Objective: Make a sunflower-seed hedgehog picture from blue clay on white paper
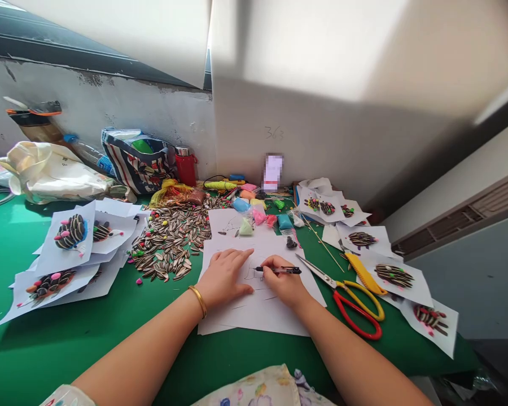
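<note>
A black pen (285, 270) lies in the grip of my right hand (283, 280), its tip on a white sheet of paper (254, 316). Thin dark lines of a small drawing (254, 272) show by the tip. My left hand (228, 276) rests flat on the same sheet with its fingers spread, left of the drawing. Another sheet (220, 221) with some sketched lines lies behind. A small black lump of clay (291, 242) sits at the paper's upper right.
Striped sunflower seeds (173, 242) are heaped left of the paper. Small bags of coloured clay (258, 216) lie behind it. Red-and-yellow scissors (351, 301) and a yellow cutter (364, 273) lie right. Seed-decorated cards (70, 232) are stacked on both sides. A phone (272, 172) leans against the wall.
</note>
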Available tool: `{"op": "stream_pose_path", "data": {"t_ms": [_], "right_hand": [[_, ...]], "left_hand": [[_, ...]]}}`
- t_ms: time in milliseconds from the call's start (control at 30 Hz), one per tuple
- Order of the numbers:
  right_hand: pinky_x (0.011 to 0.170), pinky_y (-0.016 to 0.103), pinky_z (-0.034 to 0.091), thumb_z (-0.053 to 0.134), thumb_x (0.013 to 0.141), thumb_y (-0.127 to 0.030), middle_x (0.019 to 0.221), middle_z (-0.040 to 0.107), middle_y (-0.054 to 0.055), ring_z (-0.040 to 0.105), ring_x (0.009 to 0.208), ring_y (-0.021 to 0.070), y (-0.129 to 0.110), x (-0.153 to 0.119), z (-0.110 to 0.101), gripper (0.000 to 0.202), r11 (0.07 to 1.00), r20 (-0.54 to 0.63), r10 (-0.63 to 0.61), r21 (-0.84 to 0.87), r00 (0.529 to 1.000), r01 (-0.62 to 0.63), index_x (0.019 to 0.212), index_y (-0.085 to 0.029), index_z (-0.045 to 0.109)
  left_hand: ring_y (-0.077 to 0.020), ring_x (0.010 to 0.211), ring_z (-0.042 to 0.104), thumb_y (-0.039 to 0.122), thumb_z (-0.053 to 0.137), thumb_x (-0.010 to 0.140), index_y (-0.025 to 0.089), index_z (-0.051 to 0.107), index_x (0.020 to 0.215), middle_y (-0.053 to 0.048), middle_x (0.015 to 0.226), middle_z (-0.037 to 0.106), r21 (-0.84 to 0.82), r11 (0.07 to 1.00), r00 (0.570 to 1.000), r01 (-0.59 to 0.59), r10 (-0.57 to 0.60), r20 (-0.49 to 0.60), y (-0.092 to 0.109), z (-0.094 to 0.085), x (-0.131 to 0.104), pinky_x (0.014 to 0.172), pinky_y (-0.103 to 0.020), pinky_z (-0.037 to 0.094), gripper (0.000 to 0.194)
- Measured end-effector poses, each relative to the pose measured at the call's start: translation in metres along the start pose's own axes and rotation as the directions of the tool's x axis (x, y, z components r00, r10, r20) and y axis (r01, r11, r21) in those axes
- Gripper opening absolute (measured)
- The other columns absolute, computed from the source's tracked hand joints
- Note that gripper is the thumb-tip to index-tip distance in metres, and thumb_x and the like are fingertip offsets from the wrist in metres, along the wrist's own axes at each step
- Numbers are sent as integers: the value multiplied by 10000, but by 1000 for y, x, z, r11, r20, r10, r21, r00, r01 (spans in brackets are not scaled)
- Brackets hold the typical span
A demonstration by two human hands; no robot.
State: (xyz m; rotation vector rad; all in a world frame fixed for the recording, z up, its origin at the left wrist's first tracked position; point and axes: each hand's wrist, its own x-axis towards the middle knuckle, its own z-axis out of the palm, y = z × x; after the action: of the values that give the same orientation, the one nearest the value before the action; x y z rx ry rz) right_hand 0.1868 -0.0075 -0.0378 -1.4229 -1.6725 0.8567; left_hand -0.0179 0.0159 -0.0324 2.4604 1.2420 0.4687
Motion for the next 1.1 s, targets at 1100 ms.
{"op": "stream_pose_path", "data": {"t_ms": [1100], "right_hand": [[736,293,477,504,840,-273,830,678,4,617,792,178,1,1,-2,148,1000,29,8,1,1000,-8,854,-224,643]], "left_hand": [[-307,1301,424,480,780,684,306,324,1470,-76,1366,545,4,1000,1000,7,-8,12,1,-1,0,1080,-478,278,926]]}}
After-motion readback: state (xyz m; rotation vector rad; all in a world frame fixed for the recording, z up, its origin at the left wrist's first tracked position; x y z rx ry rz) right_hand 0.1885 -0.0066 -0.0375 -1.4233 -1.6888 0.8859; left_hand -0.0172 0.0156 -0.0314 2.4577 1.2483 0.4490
